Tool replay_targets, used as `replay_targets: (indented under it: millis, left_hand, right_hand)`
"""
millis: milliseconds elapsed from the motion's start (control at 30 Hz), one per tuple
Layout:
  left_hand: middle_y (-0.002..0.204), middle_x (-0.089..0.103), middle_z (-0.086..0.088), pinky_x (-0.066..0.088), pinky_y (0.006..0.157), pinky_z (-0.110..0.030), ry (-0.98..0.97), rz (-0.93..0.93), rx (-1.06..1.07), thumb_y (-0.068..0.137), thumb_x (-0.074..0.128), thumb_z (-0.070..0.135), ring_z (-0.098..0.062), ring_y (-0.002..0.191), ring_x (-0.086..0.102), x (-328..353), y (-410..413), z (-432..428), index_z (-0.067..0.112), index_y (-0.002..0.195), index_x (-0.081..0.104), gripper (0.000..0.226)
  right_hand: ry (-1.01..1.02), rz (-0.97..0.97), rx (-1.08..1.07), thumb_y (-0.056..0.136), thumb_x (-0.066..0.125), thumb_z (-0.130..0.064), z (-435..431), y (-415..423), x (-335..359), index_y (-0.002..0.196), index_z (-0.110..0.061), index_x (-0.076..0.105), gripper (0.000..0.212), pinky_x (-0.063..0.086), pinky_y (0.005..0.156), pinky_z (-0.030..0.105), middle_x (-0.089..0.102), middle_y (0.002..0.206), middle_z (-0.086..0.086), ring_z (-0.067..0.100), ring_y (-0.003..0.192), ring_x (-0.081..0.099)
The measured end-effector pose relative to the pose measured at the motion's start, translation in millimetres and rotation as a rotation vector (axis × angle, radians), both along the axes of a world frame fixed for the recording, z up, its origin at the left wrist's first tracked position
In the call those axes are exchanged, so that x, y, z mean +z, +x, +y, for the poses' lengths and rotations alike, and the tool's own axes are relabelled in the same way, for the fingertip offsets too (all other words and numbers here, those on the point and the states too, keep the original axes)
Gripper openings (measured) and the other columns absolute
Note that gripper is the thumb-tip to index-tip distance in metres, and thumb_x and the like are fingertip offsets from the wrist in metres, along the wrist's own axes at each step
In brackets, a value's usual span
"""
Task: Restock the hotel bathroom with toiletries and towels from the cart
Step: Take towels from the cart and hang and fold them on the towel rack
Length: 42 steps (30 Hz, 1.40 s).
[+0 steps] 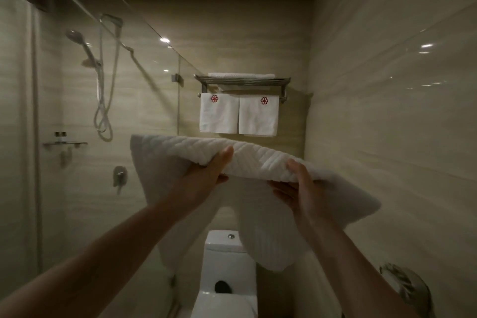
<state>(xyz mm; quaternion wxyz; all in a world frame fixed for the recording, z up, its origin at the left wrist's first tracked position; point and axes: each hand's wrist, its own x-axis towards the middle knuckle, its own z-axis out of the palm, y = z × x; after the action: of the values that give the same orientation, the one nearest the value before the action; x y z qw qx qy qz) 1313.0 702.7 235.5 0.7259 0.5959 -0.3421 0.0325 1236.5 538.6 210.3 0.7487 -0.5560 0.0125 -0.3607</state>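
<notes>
While I face the back wall of the bathroom, both my hands are lifted in front of me with a big folded white towel (258, 160) across them. My left hand (206, 175) grips the towel's near edge left of its middle, with the thumb laid on the ribbed top and the fingers tucked out of sight beneath. My right hand (302, 188) holds the same edge further right, thumb on top and fingers spread flat against the underside. So the towel is pinched between thumb and fingers on each side, and neither hand is fully closed. The towel's top runs level between my hands, while its loose ends sag down past my forearms on both sides.

Above and beyond the towel, apart from it, a metal towel rack (242, 82) is fixed to the wall. A flat white towel (241, 75) lies on its top shelf. Two small white towels hang side by side from its bar, the left one (219, 116) and the right one (258, 117), each with a red flower mark near the top. Below my hands stands the white toilet (227, 266), its tank partly hidden by the hanging cloth. On my left, behind a glass partition (144, 80), is the shower head (73, 35) with its hose, and lower down a small shelf (64, 144) carries what look like little bottles.
</notes>
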Motion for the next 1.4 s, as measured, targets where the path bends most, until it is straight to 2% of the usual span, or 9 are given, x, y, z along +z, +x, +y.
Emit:
replay_targets:
  millis: [133,333,433,600,767,900,1100,1233,1400]
  left_hand:
    - [0.08,0.07,0.023,0.057,0.071,-0.022,-0.029,-0.048,-0.057,0.06,0.066,0.055,0.006,0.081,0.065,13,57,-32,0.031,0.081,0.067,0.031]
    - [0.107,0.067,0.01,0.055,0.078,-0.022,-0.054,-0.09,-0.135,0.062,0.063,0.055,-0.001,0.097,0.064,16,134,-79,0.024,0.103,0.064,0.052]
    - [0.103,0.071,0.004,0.055,0.073,-0.02,-0.06,-0.092,-0.124,0.063,0.063,0.052,-0.006,0.097,0.066,13,170,-99,0.019,0.102,0.067,0.051]
    - [0.111,0.067,-0.005,0.056,0.082,-0.037,0.039,-0.075,-0.067,0.064,0.063,0.049,-0.017,0.099,0.066,25,239,-124,0.016,0.103,0.065,0.052]
    - [0.091,0.074,-0.005,0.058,0.074,-0.029,0.091,-0.13,-0.051,0.074,0.057,0.044,-0.022,0.081,0.071,32,305,-139,0.019,0.097,0.064,0.035]
    - [0.095,0.072,0.001,0.057,0.075,-0.023,0.064,-0.224,0.013,0.066,0.052,0.057,-0.025,0.076,0.072,45,360,-147,0.026,0.101,0.062,0.048]
    - [0.06,0.069,0.02,0.042,0.051,0.0,0.191,-0.436,0.146,0.07,0.04,0.061,0.007,0.064,0.065,75,440,-150,0.031,0.093,0.059,0.042]
    - [0.072,0.053,0.039,0.03,0.057,0.012,0.149,-0.581,0.234,0.072,0.041,0.062,0.036,0.07,0.043,103,486,-154,0.048,0.095,0.044,0.027]
    - [0.097,0.037,0.038,0.025,0.065,0.015,0.054,-0.638,0.246,0.072,0.044,0.062,0.041,0.078,0.036,128,529,-168,0.056,0.096,0.041,0.025]
  right_hand:
    - [-0.059,-0.042,-0.04,0.083,0.061,-0.034,-33,47,14,0.104,-0.015,0.066,0.028,0.052,0.054,0.022,0.074,0.093,0.004,0.019,0.079,0.072]
    - [-0.15,-0.073,0.091,0.085,0.054,-0.04,-79,124,15,0.098,-0.017,0.07,0.03,0.051,0.053,0.022,0.073,0.086,0.005,0.015,0.065,0.067]
    - [-0.357,0.03,0.171,0.08,0.051,-0.051,-104,164,10,0.097,-0.015,0.07,0.044,0.049,0.053,0.024,0.073,0.087,0.011,0.019,0.066,0.067]
    - [-0.62,0.246,0.16,0.071,0.047,-0.074,-136,234,23,0.099,-0.016,0.068,0.068,0.053,0.055,0.026,0.074,0.085,0.012,0.027,0.066,0.07]
    - [-0.712,0.206,0.117,0.067,0.044,-0.069,-159,303,40,0.098,-0.037,0.064,0.049,0.051,0.072,0.014,0.071,0.101,-0.009,0.004,0.088,0.068]
    - [-0.889,0.286,0.01,0.051,0.034,-0.091,-181,361,58,0.13,-0.042,0.045,0.094,0.034,0.105,0.023,0.051,0.128,-0.02,-0.006,0.115,0.05]
    - [-0.983,0.307,-0.127,0.047,0.029,-0.097,-192,428,94,0.144,-0.041,0.026,0.112,0.024,0.115,0.036,0.031,0.151,-0.011,0.008,0.136,0.029]
    - [-1.06,0.222,-0.224,0.053,0.026,-0.092,-198,469,121,0.146,-0.038,0.017,0.108,0.018,0.116,0.03,0.021,0.154,-0.01,0.007,0.139,0.022]
    - [-1.113,0.125,-0.325,0.059,0.028,-0.084,-201,505,158,0.147,-0.036,0.012,0.101,0.007,0.105,0.013,0.015,0.154,-0.015,-0.005,0.135,0.012]
